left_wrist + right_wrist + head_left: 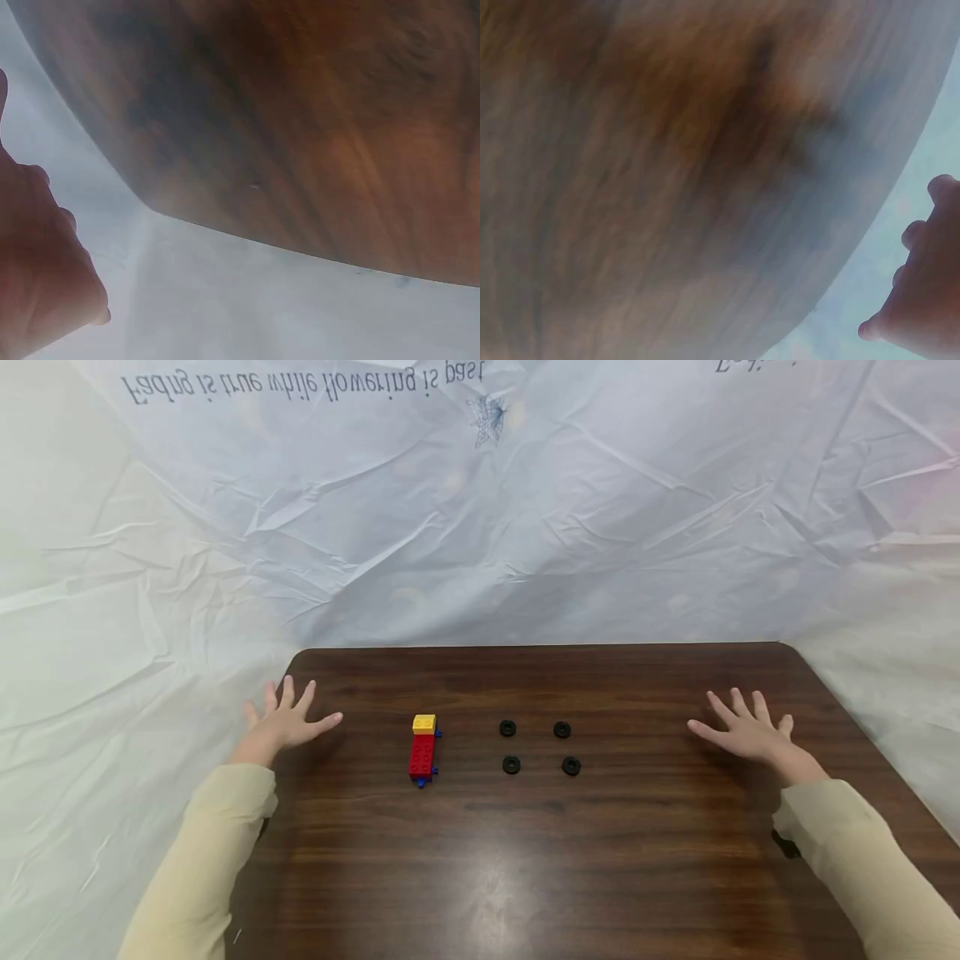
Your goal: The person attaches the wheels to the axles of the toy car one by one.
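Observation:
My left hand is spread with straight fingers over the table's left edge and holds nothing. On the right side my right hand is spread the same way, also holding nothing. Nearest to the left hand stands a toy brick vehicle, red with a yellow brick at its far end and small blue parts at its side and near end. Several black toy wheels lie flat, spaced apart, right of the vehicle. Both wrist views show only part of each hand and the table; the vehicle and wheels are out of those views.
The dark brown wooden table has rounded far corners. Behind it and at both sides hangs a wrinkled white sheet with upside-down lettering and a butterfly print. Beige sleeves cover both forearms.

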Demonstrator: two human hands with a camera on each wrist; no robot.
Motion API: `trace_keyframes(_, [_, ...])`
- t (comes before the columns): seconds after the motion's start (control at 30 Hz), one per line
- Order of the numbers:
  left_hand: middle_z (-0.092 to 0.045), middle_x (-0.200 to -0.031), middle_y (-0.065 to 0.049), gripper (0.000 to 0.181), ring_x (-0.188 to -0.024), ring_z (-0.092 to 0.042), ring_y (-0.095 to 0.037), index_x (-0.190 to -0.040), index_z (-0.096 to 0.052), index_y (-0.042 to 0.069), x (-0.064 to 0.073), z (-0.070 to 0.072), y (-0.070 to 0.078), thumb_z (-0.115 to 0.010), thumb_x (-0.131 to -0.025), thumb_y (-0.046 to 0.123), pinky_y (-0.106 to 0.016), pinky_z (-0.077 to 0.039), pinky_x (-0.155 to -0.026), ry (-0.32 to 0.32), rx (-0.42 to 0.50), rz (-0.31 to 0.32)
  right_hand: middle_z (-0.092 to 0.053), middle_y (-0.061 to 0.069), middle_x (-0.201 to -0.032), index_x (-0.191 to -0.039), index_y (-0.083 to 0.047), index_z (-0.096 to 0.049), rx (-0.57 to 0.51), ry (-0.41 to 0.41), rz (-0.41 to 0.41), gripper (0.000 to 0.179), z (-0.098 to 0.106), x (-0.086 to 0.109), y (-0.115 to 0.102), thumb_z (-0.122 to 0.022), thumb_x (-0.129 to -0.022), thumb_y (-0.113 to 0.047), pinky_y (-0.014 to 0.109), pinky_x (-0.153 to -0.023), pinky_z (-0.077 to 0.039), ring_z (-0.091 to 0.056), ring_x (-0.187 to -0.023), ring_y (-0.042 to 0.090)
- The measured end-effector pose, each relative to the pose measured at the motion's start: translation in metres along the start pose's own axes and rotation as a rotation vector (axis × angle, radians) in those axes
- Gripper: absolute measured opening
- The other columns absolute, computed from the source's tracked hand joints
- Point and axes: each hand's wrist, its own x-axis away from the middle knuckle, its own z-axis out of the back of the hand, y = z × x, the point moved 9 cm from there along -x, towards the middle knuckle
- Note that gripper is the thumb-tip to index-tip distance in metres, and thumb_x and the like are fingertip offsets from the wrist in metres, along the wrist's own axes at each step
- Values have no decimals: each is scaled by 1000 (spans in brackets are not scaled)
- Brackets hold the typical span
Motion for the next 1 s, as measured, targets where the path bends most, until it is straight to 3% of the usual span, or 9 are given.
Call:
trace_keyframes(0.23, [24,-142,-21,94,-124,32,-40,-142,6,15,-6,3,35,-27,-77,74,-69,18,-89,45,-52,-65,16,23,-144,-141,-21,10,57,25,69,86,1,-6,-34,-32,-82,-66,74,-83,14,22,-126,46])
trace_keyframes(0.53, [16,-146,-16,90,-131,21,-39,-143,1,19,-10,-3,82,-32,-77,72,-66,14,-95,105,-104,-176,12,17,-147,-142,-25,4,90,70,212,81,0,-6,-94,-37,-83,-62,71,-88,15,22,-130,39])
trace_keyframes(0.67, [13,-147,-14,87,-133,14,-38,-143,0,21,-5,-7,106,-36,-79,68,-64,9,-99,116,-64,-274,9,12,-148,-142,-27,0,102,103,288,80,-6,-7,-118,-40,-83,-61,70,-91,13,22,-131,34])
trace_keyframes(0.8, [7,-148,-15,86,-135,0,-38,-143,-2,21,1,-13,126,-42,-80,64,-64,-4,-101,107,-21,-358,6,10,-149,-142,-29,-3,74,150,383,79,-12,-6,-140,-46,-82,-57,69,-93,9,19,-133,31])
trace_keyframes(1.0, [-7,-147,-20,89,-126,-29,-43,-143,0,21,8,-26,144,-48,-79,60,-61,-25,-97,8,136,-417,-6,13,-149,-142,-24,-18,-72,187,525,76,-16,4,-172,-58,-80,-45,69,-95,-10,-1,-135,37])
